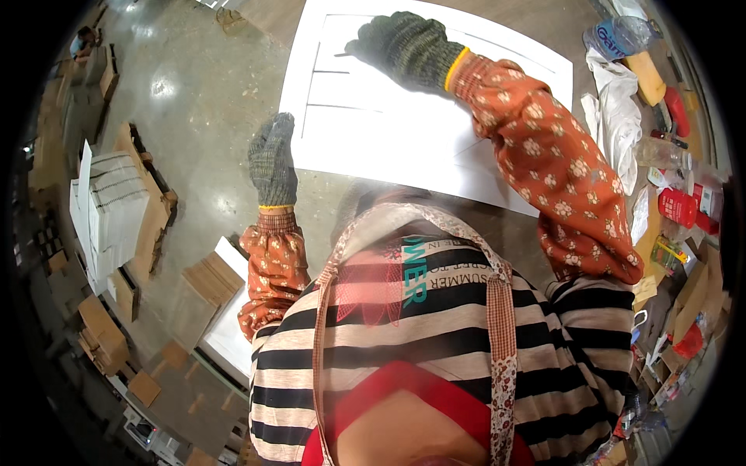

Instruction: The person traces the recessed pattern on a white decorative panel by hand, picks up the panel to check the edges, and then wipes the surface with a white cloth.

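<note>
A large white sheet (373, 132) with dark slot-like lines lies in front of me, tilted in view. My right hand (404, 48), in a dark green knitted glove with a yellow cuff, rests over its far part. Those fingers are curled together; whether anything is in them is hidden. My left hand (272, 161), in a grey-green knitted glove, is beside the sheet's left edge near the near corner. Its fingers are stretched out and held together, the tips at or against the edge. I cannot tell whether the thumb is under the sheet.
On the right are a plastic bottle (618, 37), a white cloth (618, 120), a red-labelled container (678, 208) and clutter. Left, a stack of white sheets (113, 210) stands on a pallet, with brown cardboard (210, 283) nearer me. Another person (84, 43) is far left.
</note>
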Available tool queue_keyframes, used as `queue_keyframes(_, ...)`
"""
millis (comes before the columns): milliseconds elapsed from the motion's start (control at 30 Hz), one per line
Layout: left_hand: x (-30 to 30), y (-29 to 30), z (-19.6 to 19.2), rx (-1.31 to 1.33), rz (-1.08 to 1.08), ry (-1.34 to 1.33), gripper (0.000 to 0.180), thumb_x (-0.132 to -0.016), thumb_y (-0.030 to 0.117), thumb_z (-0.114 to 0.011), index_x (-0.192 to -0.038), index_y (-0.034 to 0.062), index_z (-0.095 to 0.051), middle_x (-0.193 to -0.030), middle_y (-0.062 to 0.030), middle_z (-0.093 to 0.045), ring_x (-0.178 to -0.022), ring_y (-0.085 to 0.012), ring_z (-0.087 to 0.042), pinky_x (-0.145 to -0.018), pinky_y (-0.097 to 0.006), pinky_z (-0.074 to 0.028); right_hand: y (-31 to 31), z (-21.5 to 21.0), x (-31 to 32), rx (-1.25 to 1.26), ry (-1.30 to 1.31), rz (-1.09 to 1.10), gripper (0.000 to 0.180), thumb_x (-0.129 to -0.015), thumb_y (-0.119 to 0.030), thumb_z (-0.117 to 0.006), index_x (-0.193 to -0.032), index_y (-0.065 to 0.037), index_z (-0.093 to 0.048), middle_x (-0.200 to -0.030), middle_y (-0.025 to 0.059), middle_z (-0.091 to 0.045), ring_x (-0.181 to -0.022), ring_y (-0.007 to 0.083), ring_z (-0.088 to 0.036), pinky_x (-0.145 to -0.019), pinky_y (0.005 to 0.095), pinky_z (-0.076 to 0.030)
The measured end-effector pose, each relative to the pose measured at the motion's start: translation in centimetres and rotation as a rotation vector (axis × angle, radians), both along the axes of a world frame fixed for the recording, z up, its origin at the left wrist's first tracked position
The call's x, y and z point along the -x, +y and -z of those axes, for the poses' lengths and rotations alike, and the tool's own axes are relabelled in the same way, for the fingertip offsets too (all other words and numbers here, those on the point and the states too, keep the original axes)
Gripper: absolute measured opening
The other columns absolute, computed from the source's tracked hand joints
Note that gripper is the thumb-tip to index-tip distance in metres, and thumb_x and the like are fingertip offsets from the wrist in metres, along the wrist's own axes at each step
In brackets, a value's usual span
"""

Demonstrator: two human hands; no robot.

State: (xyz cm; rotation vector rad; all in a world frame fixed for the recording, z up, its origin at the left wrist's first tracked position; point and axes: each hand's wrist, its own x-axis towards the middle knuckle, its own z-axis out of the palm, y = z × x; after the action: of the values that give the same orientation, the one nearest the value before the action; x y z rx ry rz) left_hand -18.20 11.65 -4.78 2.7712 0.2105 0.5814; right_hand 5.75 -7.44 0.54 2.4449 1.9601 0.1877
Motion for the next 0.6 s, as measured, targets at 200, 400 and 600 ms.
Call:
queue_keyframes(200,-0.4,-0.8,-0.5,0.049,-0.041,-0.047,0.032,-0.089,0.003,-0.054,-0.118,0.0048,-0.065,-0.118,-0.0158,-0.065,-0.106,-0.0327,-0.063,-0.094,-0.040,-0.049,-8.3,0.4,5.3,-0.010,0.118,-0.223,0.015,-0.091,-0.014,-0.055,-0.099,-0.009,-0.067,-0.081,0.0116,-0.066,-0.076,0.0262,-0.069,-0.055,0.0384,-0.057)
queue_keyframes(400,-0.5,-0.3,0.4,0.074,-0.006,-0.104,0.030,-0.088,0.000,-0.054,-0.115,0.0042,-0.067,-0.116,-0.0152,-0.066,-0.107,-0.0305,-0.063,-0.095,-0.039,-0.049,-13.6,-1.4,4.6,-0.002,0.130,0.031,0.028,-0.090,-0.013,-0.052,-0.116,-0.009,-0.063,-0.088,0.0093,-0.065,-0.079,0.0247,-0.064,-0.066,0.0372,-0.054)
queue_keyframes(600,-0.1,0.4,1.0,0.217,-0.036,-0.104,0.028,-0.089,0.002,-0.056,-0.116,0.0030,-0.066,-0.116,-0.0138,-0.066,-0.108,-0.0278,-0.062,-0.097,-0.037,-0.048,-13.4,-0.5,8.1,-0.050,0.074,0.135,0.029,-0.090,-0.014,-0.053,-0.117,-0.007,-0.060,-0.078,0.0054,-0.059,-0.070,0.0177,-0.058,-0.058,0.0331,-0.048)
